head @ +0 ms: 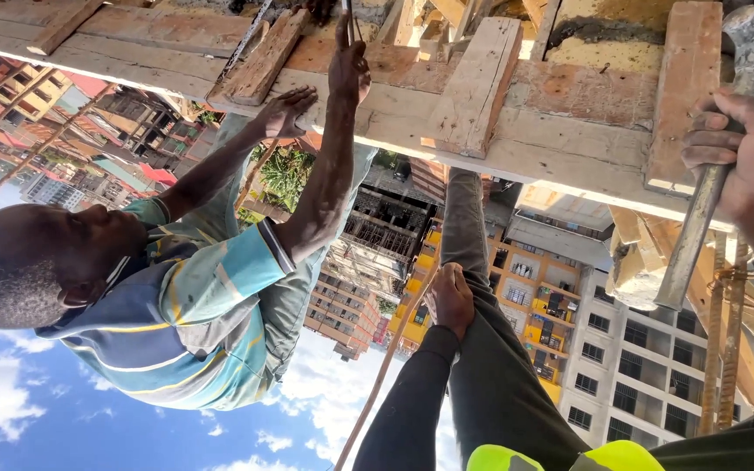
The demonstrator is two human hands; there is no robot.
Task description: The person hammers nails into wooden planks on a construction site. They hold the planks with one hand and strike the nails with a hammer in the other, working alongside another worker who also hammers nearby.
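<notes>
Picture appears upside down. Right hand (748,161) wrapped tight on the hammer (716,166) handle, at the frame's right edge; handle runs steeply, head up against the plank formwork (517,113), free end angling lower left. Left hand (449,299) rests curled on the wearer's dark trouser leg (482,366), holding nothing. A co-worker (185,296) reaches both hands to the planks, well left. Open sky below.

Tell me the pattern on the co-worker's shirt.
Stripes, teal, navy and grey with thin yellow lines, on the co-worker's shirt; the head view shows it.
</notes>
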